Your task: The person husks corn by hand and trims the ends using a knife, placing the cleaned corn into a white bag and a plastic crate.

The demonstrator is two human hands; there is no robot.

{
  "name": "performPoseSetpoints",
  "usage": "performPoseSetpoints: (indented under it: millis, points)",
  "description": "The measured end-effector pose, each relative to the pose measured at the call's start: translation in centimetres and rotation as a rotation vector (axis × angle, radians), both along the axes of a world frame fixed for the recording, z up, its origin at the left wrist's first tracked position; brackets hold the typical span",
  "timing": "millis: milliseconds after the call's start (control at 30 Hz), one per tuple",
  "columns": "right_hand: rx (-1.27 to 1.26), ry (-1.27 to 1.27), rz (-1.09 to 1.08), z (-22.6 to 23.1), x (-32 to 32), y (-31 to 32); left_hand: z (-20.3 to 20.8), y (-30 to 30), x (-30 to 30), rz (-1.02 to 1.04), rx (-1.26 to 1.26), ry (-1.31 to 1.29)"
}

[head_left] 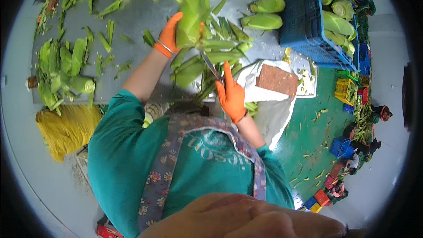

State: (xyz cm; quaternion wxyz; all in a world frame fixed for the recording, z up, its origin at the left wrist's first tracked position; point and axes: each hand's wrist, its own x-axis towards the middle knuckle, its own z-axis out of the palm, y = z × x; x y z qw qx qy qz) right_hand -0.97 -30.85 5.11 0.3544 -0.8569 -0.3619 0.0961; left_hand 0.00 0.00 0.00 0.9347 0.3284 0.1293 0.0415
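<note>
My left hand point(169, 34), in an orange glove, is closed around a green ear of corn in its husk point(190, 23) and holds it up over the metal table. My right hand point(232, 96), gloved in orange too, grips a knife point(210, 65). The blade points up and left, and its tip is close to the lower end of the ear; whether it touches cannot be made out. Below the ear lies a heap of cut husk leaves point(189, 71). Two unpeeled ears point(261, 22) rest to the right of it.
A blue crate point(304, 13) full of corn stands at the right. A reddish brick point(277, 79) weighs on a white sack point(253, 81) at the table's near edge. Husks point(66, 68) pile up at left, above a yellow sack point(70, 128). People and crates point(341, 147) are farther right.
</note>
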Motion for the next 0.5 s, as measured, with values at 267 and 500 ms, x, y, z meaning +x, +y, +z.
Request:
performPoseSetpoints:
  millis: [267, 500]
  points:
    - [0.038, -0.161, 0.235, 2.5, -3.4, -5.9, 4.0, -18.2, -8.3, -0.093, 0.282, -0.145]
    - [0.165, -0.052, 0.033, 3.0, -6.7, -12.6, 5.8, -26.5, -11.5, -0.045, 0.196, -0.088]
